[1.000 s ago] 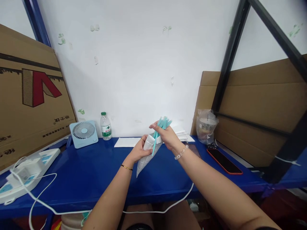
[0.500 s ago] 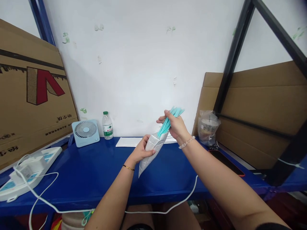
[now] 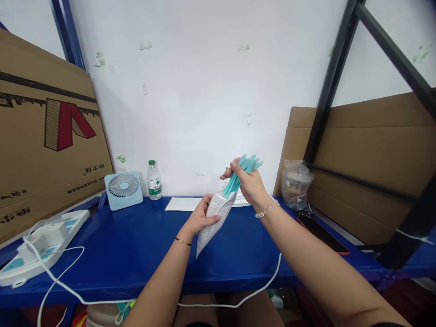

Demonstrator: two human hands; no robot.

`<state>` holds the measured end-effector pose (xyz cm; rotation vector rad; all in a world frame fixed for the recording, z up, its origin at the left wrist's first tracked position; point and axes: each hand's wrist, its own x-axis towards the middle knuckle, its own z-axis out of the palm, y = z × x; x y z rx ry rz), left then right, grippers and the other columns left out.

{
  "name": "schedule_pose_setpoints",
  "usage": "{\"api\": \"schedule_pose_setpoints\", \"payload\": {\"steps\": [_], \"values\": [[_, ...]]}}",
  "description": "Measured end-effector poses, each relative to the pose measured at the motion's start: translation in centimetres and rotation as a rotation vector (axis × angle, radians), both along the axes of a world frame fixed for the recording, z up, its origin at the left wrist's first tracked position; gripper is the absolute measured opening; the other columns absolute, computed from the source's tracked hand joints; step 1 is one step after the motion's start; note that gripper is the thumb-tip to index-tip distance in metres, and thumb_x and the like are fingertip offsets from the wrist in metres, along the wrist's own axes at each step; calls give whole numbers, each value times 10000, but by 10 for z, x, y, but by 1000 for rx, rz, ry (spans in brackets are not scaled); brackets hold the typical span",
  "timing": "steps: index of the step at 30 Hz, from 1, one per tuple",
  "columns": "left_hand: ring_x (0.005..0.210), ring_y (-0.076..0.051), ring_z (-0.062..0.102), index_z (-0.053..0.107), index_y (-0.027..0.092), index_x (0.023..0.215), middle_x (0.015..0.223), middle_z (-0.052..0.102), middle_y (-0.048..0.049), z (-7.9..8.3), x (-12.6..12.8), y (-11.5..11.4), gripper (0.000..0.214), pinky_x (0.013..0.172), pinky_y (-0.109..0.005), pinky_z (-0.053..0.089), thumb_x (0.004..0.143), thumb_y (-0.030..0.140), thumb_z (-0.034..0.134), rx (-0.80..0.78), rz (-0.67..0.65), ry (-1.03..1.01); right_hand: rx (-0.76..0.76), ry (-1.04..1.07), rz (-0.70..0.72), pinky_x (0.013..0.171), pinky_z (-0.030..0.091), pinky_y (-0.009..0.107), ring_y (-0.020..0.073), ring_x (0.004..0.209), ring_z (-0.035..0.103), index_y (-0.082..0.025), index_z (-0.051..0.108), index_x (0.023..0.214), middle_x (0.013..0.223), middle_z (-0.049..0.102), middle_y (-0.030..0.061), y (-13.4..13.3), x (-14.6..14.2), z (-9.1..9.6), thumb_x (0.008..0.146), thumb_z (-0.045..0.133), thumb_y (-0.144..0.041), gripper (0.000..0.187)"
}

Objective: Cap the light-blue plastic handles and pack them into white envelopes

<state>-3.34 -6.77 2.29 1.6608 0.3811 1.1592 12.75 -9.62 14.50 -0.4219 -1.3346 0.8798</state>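
Note:
My left hand [image 3: 203, 218] is closed around a pale silvery-white paper pouch [image 3: 217, 217], cone-shaped and tilted with its pointed end down toward me. A bundle of thin turquoise sticks [image 3: 233, 183] stands in the pouch's upper opening, and their lower ends are hidden inside it. My right hand [image 3: 248, 179] grips the sticks near the top, thumb and fingers around them, and their tips fan out past it. What exactly the sticks are I cannot tell. Both hands hold these things above the blue table [image 3: 136, 245].
White paper sheets [image 3: 182, 203] lie at the back. A small blue fan [image 3: 124, 190] and a water bottle [image 3: 154, 180] stand left, near a power strip [image 3: 75, 227]. A bagged cup [image 3: 297, 184] and a phone [image 3: 322, 234] are right. A white cable [image 3: 252, 297] crosses the front edge.
The view has shifted slightly. My right hand still grips the turquoise sticks, whose tips are spread a little wider. My left hand keeps its hold on the pouch.

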Motion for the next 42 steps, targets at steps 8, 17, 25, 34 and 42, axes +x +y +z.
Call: {"api": "schedule_pose_setpoints", "payload": {"steps": [8,17,25,34,42], "values": [[922,-186,531,422,219,1200,1083,562,-53,-2,3,-6,657,785,-269,388,638,287,756,-71,-49,-108,-5,-123,18,755,498,345,175,700,665,-205,523,864,671,654,-18,-19,-11,-1,793,610,-405,229],[943,-194,534,440,203,1179,1095,561,-68,-7,1,-9,609,780,-272,397,654,261,742,-81,-60,-165,-189,-463,22,620,396,262,131,664,538,-162,586,778,732,608,3,-10,-12,-11,700,681,-362,235],[915,-192,550,447,226,1215,1096,579,-54,-15,-6,-3,686,753,-264,409,610,267,767,-149,-23,-231,-155,-522,58,637,390,257,120,678,501,-174,569,818,754,561,-9,-14,-24,-2,707,677,-404,278],[873,-202,564,491,225,1211,1072,603,-58,-18,-28,0,704,741,-278,421,575,335,771,-278,-82,-298,164,-941,230,912,392,344,204,1084,501,-197,614,1021,1150,568,67,-2,1,11,688,715,-357,383],[1052,-260,511,506,191,1214,1154,578,-86,4,-22,-11,674,875,-320,390,636,453,736,-121,-66,-170,300,-1132,4,779,420,304,195,896,559,-194,669,840,862,657,29,-1,0,26,748,653,-344,177]]}}
